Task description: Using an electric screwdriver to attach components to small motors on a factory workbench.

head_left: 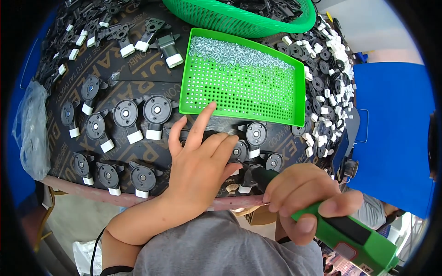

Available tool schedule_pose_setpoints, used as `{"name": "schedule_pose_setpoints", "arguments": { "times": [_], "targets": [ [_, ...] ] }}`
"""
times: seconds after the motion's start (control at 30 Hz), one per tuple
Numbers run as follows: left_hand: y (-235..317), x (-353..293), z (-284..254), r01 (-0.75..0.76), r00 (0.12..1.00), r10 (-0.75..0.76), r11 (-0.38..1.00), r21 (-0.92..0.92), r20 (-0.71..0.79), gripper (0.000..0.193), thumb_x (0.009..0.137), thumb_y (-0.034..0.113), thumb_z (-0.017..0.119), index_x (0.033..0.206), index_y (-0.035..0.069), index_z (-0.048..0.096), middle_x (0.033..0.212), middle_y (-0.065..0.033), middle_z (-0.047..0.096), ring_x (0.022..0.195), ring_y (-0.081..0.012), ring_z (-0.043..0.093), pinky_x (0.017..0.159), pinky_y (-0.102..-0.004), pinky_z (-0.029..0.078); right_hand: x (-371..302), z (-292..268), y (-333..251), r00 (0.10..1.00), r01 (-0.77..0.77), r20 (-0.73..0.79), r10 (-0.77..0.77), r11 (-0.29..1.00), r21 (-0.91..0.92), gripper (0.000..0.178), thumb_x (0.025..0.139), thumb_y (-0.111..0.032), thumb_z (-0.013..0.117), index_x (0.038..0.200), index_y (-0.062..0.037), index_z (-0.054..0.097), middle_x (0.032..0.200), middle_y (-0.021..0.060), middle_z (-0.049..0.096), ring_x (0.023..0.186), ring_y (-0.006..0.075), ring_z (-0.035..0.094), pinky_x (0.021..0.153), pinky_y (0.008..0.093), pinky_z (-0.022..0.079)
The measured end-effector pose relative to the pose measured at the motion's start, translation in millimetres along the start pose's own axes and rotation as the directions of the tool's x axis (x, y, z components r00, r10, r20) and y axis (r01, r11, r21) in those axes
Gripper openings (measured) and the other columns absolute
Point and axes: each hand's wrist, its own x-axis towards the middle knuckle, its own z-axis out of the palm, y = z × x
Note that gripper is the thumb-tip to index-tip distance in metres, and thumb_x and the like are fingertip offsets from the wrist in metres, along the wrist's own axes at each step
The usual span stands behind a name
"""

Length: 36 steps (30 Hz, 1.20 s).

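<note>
My left hand (198,168) lies palm down over the table, ring and little fingers spread. Its thumb and forefinger close around a black round plastic part (240,151), partly hidden by the fingers. My right hand (306,195) is wrapped round a green electric screwdriver (352,234) with a black grip panel. The driver's dark nose (263,177) points left at the parts beside my left thumb; its tip is hard to make out. Just beyond are a similar part with a white tab (256,134) and another black disc (274,162).
A green perforated tray (239,92) holds silver screws along its far side. Behind it stands a green basket (230,20) of black pieces. Rows of black round parts (125,114) lie left. Black discs and white caps (324,99) pile up right. A plastic bag (34,131) hangs at the left edge.
</note>
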Motion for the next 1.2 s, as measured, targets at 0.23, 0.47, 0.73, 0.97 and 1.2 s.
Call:
{"name": "schedule_pose_setpoints", "arguments": {
  "times": [0.23,0.47,0.73,0.97,1.2],
  "targets": [
    [1.6,-0.7,-1.5,0.021,1.000,-0.020,0.999,0.028,-0.022,0.052,0.067,0.030,0.085,0.113,0.012,0.070,0.111,-0.0009,0.067,0.139,-0.0347,0.041,0.111,-0.0567,0.020,-3.8,-8.0,0.6,0.998,0.050,-0.038,-0.048,0.996,0.075,0.029,0.096,-0.011,0.057,0.113,-0.0088,0.034,0.065,0.0080,0.055,0.047,0.0186,0.057,0.043,0.0320,0.054],
    [0.9,-1.9,-5.6,-0.008,1.000,0.005,0.994,-0.111,-0.024,0.031,0.067,0.029,0.086,0.091,0.013,0.073,0.105,0.0040,0.065,0.137,-0.0336,0.043,0.110,-0.0563,0.021,-11.1,-10.0,-2.0,0.980,0.173,-0.148,-0.132,0.935,0.309,0.038,0.088,0.002,0.064,0.113,-0.0078,0.036,0.072,0.0144,0.057,0.051,0.0254,0.057,0.044,0.0410,0.051],
    [-1.7,-0.6,-2.0,-0.022,0.999,0.014,0.981,-0.190,-0.042,0.015,0.072,0.015,0.082,0.083,0.016,0.072,0.098,0.0067,0.064,0.132,-0.0292,0.047,0.109,-0.0550,0.023,-9.0,-9.8,-4.1,0.973,0.211,-0.131,-0.188,0.958,0.193,0.036,0.092,-0.012,0.060,0.118,-0.0095,0.036,0.066,0.0090,0.057,0.051,0.0193,0.061,0.042,0.0318,0.057],
    [0.4,-1.3,-2.2,-0.048,0.997,0.038,0.987,-0.151,-0.069,0.017,0.069,0.015,0.083,0.082,0.016,0.071,0.097,0.0066,0.064,0.131,-0.0287,0.048,0.109,-0.0549,0.024,-6.7,-6.6,-4.6,0.978,0.181,-0.129,-0.162,0.970,0.159,0.034,0.093,-0.013,0.061,0.116,-0.0105,0.036,0.066,0.0084,0.058,0.050,0.0186,0.062,0.043,0.0312,0.057],
    [4.4,-1.0,-2.0,-0.021,0.997,0.015,0.996,-0.091,-0.071,0.031,0.067,0.019,0.084,0.095,0.014,0.071,0.104,0.0026,0.064,0.130,-0.0302,0.048,0.108,-0.0549,0.025,-8.3,3.9,-5.9,0.975,0.167,-0.167,-0.148,0.980,0.110,0.032,0.095,-0.012,0.060,0.115,-0.0100,0.035,0.068,0.0083,0.057,0.047,0.0180,0.060,0.042,0.0311,0.056]
  ]
}}
